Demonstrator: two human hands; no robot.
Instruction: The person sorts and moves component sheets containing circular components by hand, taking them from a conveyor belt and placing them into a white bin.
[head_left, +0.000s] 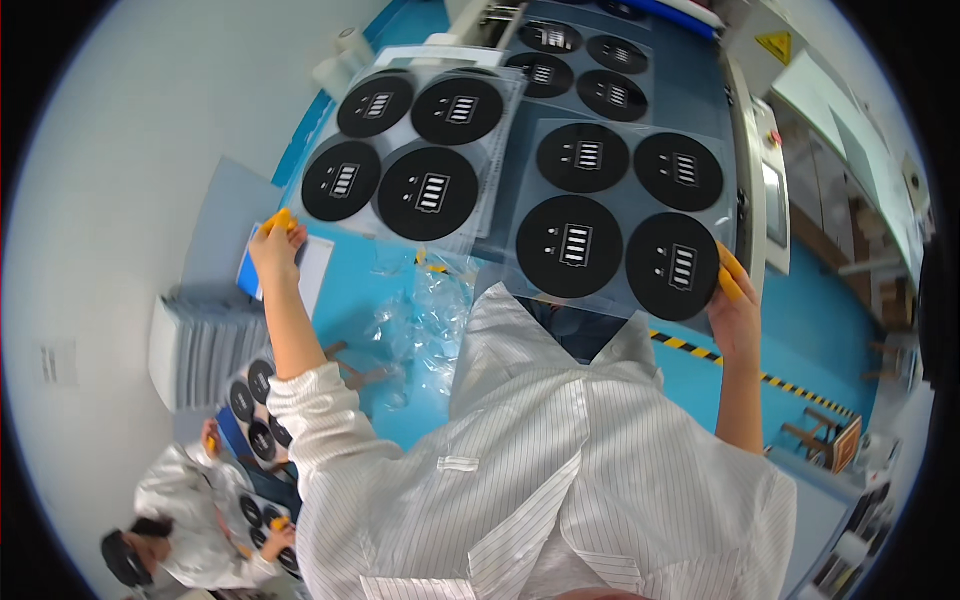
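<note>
While right hand (733, 300) grip pinches disc sheet (620, 228) | left hand (277, 245) grip unclear beside second sheet (405, 150) | plastic wrap (420, 320) below

Single view only: a head-worn fisheye camera, the left of a side-by-side pair, looks steeply down over the wearer's striped coat (540, 480) onto the blue counter (360, 290). Range is close: the left hand (275, 245) and right hand (735, 305) enter from the lower edge at arm's length, and the clear sheets (620, 220) with black discs fill the upper centre. Straight edges bow toward the round rim, where a co-worker (190, 520) at lower left and a machine (770, 190) at right show small.
</note>
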